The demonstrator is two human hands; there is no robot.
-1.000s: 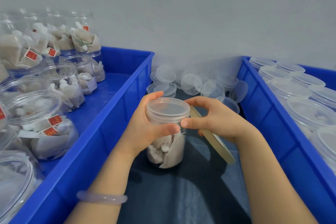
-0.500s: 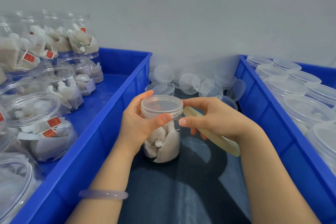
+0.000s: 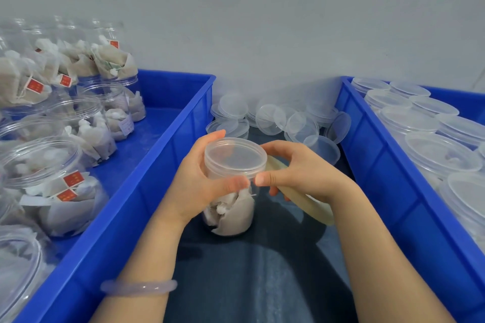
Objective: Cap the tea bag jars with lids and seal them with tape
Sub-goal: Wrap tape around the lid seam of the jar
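so biggest stuff first: a blue plastic bin on the left full of open clear jars stuffed with tea bags, some stacked, and the nearest ones get cut off by the frame edge. A second blue plastic bin on the right holds rows of capped jars; you mostly see their tops, the contents are hard to make out. Between the bins there's a dark cloth surface, with a heap of loose clear lids at the back against the wall.

The left hand is wrapped around the clear plastic jar of tea bags, which sits upright in the middle of the dark cloth. The thumb lies across the front just under the cap, and the fingertips peek out behind the rim. The right hand has its index finger and thumb curled in at the side of the clear round plastic lid, which sits flat on top of the jar. The thumb tip is right by the left thumb tip. The right hand's lower fingers are curled around a pale yellowish tape roll, seen almost edge-on and partly hidden under the palm. Can't tell if any strip of tape is actually pulled out onto the jar.

Smallest bit: a pale translucent bangle on the left wrist
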